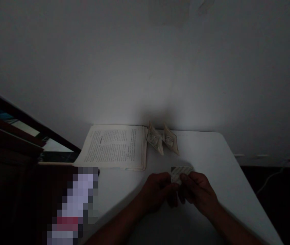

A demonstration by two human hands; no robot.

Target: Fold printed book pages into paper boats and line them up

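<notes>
Both hands meet over the white table (226, 177) near its front. My left hand (157, 192) and my right hand (198, 192) each pinch a small folded piece of printed paper (182, 172) that sticks up between the fingertips. Behind it, near the wall, stand two folded paper boats (162, 139) made of printed pages, side by side. An open book (116, 146) lies flat to their left, its pages covered in print.
A plain wall (145, 61) rises right behind the table. Dark shelving or furniture (12, 143) fills the left side. A blurred-out patch (76, 204) covers something at lower left. A cable (270, 180) runs over the dark floor on the right.
</notes>
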